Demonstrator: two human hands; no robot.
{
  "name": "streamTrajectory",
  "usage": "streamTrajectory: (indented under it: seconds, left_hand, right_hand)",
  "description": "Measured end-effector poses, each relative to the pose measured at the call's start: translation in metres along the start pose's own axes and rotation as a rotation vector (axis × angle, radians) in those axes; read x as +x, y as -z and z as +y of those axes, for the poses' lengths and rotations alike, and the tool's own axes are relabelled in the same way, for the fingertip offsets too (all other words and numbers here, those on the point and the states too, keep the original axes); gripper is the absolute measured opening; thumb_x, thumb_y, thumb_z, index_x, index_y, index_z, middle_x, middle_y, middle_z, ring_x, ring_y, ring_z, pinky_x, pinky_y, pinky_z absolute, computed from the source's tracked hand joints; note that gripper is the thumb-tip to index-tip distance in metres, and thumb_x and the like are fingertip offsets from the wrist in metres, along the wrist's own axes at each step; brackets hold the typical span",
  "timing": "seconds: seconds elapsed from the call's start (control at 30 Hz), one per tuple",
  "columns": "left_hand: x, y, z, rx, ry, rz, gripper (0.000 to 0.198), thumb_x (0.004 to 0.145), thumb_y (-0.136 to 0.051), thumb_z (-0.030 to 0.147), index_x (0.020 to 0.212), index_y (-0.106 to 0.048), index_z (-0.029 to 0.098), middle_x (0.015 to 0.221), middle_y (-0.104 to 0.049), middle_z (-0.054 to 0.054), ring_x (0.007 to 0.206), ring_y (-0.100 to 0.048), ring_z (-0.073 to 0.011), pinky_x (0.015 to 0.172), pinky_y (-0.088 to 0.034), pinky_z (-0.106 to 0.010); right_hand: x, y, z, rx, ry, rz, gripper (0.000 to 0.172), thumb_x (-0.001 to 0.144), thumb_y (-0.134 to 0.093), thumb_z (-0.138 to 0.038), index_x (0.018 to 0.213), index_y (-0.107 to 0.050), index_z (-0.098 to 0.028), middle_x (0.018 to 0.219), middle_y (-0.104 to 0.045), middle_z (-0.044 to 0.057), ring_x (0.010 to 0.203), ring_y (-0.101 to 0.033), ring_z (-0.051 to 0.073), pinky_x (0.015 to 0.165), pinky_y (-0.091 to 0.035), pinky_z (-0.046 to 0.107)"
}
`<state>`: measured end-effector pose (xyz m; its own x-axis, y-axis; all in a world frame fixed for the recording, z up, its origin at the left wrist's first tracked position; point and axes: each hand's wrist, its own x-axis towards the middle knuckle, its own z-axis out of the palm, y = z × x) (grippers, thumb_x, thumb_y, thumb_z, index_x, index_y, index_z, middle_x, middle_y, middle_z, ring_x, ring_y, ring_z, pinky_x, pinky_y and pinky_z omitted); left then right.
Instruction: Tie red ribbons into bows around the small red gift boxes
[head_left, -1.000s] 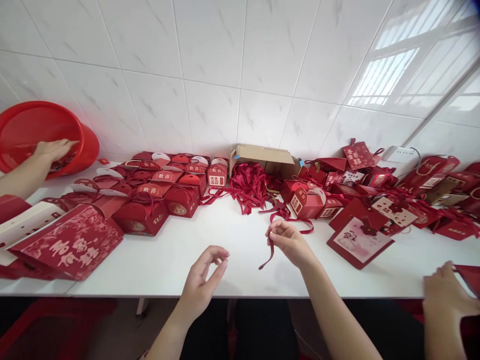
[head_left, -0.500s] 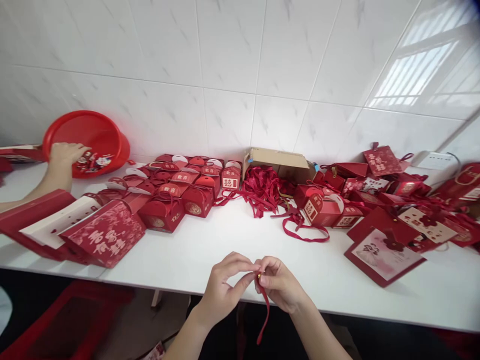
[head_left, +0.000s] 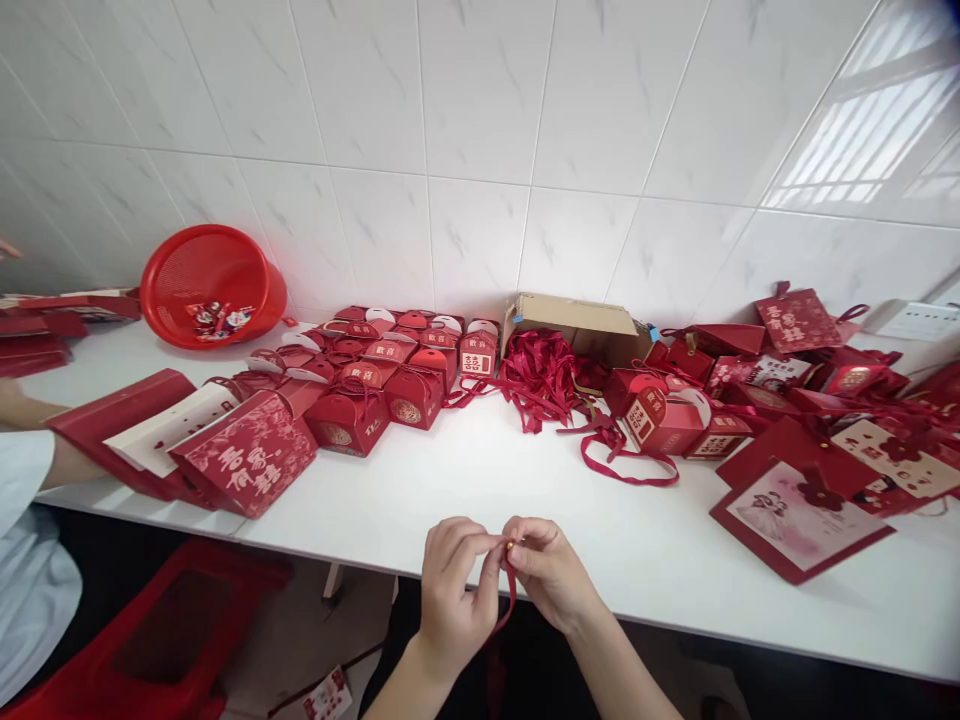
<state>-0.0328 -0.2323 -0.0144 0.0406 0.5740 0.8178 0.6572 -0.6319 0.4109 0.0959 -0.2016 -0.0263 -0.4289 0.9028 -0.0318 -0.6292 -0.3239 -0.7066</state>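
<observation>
A narrow red ribbon point(head_left: 512, 590) with a small gold bead on it hangs from between my two hands, just off the table's front edge. My left hand point(head_left: 459, 580) pinches at the ribbon with thumb and forefinger. On the other side, my right hand point(head_left: 549, 570) has its thumb and fingers closed on the ribbon beside the bead. The fingertips of both hands meet, and the exact grip is partly hidden. Beyond them, a heap of red ribbons point(head_left: 541, 370) spills from a cardboard box point(head_left: 574, 315). One ribbon loop point(head_left: 637, 478) lies on the white table point(head_left: 450, 480).
Small red gift boxes point(head_left: 349, 420) stand in rows left of centre. Larger red boxes point(head_left: 247, 455) lie at the left front. A red plastic basket point(head_left: 157, 290) holds small packets. More red boxes and cards point(head_left: 802, 520) crowd the right. A co-worker's sleeve point(head_left: 26, 560) shows far left.
The view has swung slightly left. A co-worker's hand has left the red basket. My hands remain together at the ribbon, whose hanging end has swung left.
</observation>
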Motion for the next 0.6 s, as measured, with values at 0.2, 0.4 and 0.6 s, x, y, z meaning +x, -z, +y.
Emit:
streamTrajectory:
  seconds: [0.2, 0.4, 0.6]
  left_hand:
    - [0.025, 0.082, -0.085, 0.534, 0.092, 0.354, 0.047, 0.074, -0.070, 0.021, 0.115, -0.049, 0.013, 0.116, -0.053, -0.016, 0.114, -0.048, -0.0355, 0.094, -0.038, -0.057]
    - [0.058, 0.177, -0.179, 0.760, 0.514, 0.511, 0.070, 0.069, -0.071, 0.046, 0.123, -0.040, 0.013, 0.134, -0.046, -0.018, 0.125, -0.033, -0.0530, 0.089, -0.026, -0.075]
    - [0.061, 0.194, -0.175, 0.702, 0.625, 0.078, 0.048, 0.081, -0.060, 0.037, 0.125, -0.049, 0.021, 0.109, -0.063, 0.000, 0.100, -0.063, -0.0303, 0.091, -0.048, -0.052]
  right_hand:
    - [-0.012, 0.015, 0.011, 0.071, 0.015, 0.144, 0.020, 0.055, -0.087, -0.017, 0.064, -0.070, -0.021, 0.068, -0.065, -0.002, 0.059, -0.055, 0.007, 0.056, -0.043, 0.019]
    - [-0.025, 0.028, -0.005, 0.041, 0.038, 0.134, 0.018, 0.062, -0.083, -0.018, 0.068, -0.067, -0.020, 0.071, -0.062, -0.003, 0.062, -0.054, 0.008, 0.057, -0.042, 0.019]
    - [-0.037, 0.021, -0.006, -0.080, 0.106, 0.013, 0.017, 0.067, -0.078, -0.015, 0.070, -0.064, -0.022, 0.068, -0.057, -0.002, 0.063, -0.052, 0.010, 0.056, -0.040, 0.021]
